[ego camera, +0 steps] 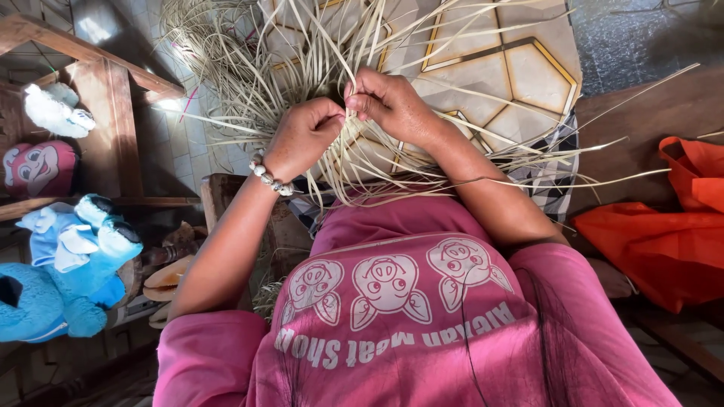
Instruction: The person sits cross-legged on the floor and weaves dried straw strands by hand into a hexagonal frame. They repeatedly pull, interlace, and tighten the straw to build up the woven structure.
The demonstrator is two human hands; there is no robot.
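A tiled floor (483, 68) with yellow-edged hexagons is seen beneath, a wooden shelf (113, 113) at the left. Pale, flat straw strips (249, 90) are fanned out over the lap. Strips are pinched by the left hand (305, 136) and the right hand (388, 102), fingers closed, hands touching.

The person wears a pink short-sleeved shirt (407, 332) with a row of three cartoon pig faces printed in white across the chest and a line of white lettering under them. Both forearms are bare. A bracelet of pale, rounded beads (270, 179) circles the left wrist. Strands of long dark hair (543, 332) fall over the shirt's right side.
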